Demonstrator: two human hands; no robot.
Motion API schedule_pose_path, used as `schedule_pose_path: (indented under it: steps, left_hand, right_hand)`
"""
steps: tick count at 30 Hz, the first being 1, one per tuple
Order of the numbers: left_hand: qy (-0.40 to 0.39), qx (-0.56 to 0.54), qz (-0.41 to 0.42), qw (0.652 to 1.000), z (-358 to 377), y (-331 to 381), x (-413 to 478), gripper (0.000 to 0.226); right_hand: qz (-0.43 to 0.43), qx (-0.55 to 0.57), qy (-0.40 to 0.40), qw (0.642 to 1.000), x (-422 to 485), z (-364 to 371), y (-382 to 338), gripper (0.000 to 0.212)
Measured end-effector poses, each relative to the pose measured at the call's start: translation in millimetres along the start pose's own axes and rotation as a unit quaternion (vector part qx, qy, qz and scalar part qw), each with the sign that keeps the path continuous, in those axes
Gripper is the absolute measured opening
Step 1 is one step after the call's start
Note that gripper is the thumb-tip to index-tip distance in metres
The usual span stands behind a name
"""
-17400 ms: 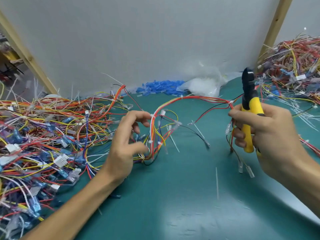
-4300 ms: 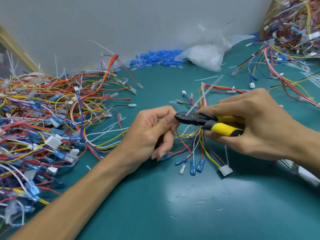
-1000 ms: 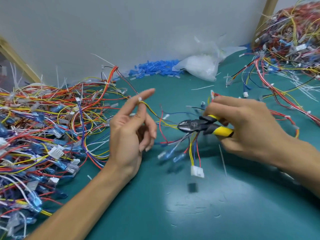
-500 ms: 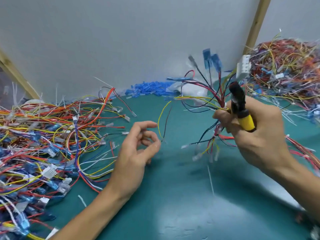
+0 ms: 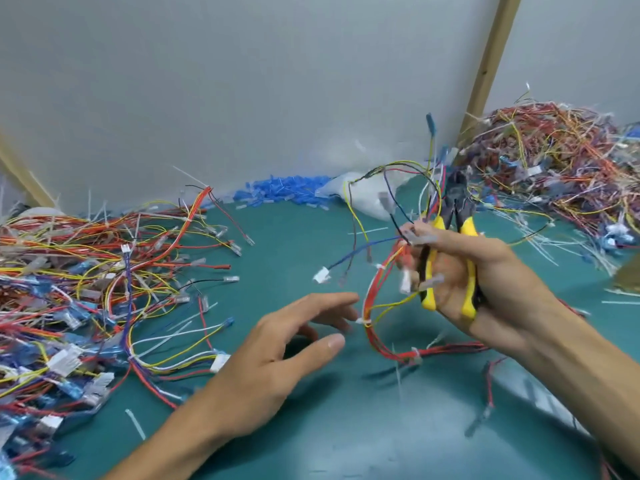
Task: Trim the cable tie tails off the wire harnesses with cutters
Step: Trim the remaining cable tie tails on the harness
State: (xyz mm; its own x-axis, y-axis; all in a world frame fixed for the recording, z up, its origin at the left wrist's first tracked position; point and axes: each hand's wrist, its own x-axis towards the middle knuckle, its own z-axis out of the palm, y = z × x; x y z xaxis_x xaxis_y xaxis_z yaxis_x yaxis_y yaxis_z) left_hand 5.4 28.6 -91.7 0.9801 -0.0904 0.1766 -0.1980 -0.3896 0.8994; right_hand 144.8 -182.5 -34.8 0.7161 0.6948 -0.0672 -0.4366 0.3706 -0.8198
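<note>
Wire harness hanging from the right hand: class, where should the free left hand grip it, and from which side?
Pinch the wire harness on its red trunk beside the white cable tie, coming from the left with the left hand. There the wires are bound into one bundle facing that hand; branch ends splay loose, and cutters crowd the top.

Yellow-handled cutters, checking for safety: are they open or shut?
Probably open: yellow-handled cutters show handles spread in the right hand; tips blurred.

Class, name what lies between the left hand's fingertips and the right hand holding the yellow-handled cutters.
Head view: a red-and-yellow wire harness loop with white cable ties hangs between left hand and right hand, which grips the yellow-handled cutters.
</note>
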Motion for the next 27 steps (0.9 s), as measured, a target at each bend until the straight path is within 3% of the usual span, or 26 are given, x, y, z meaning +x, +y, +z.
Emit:
schedule_pose_path:
  steps: [2,5,12,17,23,27]
  left_hand:
    - [-0.053,-0.017,0.002,0.998,0.2,1.2,-0.8,0.039]
    - [-0.103,-0.09,-0.014,0.991,-1.7,2.7,-1.2,0.037]
    - [-0.039,-0.185,-0.001,0.982,-9.1,-0.3,4.4,0.007]
    - [0.041,-0.272,-0.054,0.96,-10.7,-4.8,6.0,0.014]
    - [0.066,-0.264,-0.061,0.96,-8.2,-7.5,6.9,0.021]
    - [0.073,-0.242,-0.062,0.965,-7.9,-8.1,8.4,0.02]
  right_hand:
    - [-0.006,-0.013,-0.027,1.0,-1.1,0.6,1.3,0.008]
    - [-0.017,-0.036,-0.062,0.997,-2.2,-0.6,4.1,0.016]
    - [-0.016,-0.044,-0.117,0.992,-3.8,-4.2,2.8,0.037]
    - [-0.042,-0.088,-0.112,0.989,-3.3,-8.0,4.4,0.041]
    - [-0.061,-0.123,-0.088,0.987,-3.7,-8.4,2.7,0.029]
    - [-0.081,-0.152,-0.085,0.981,-4.3,-11.0,-0.2,0.037]
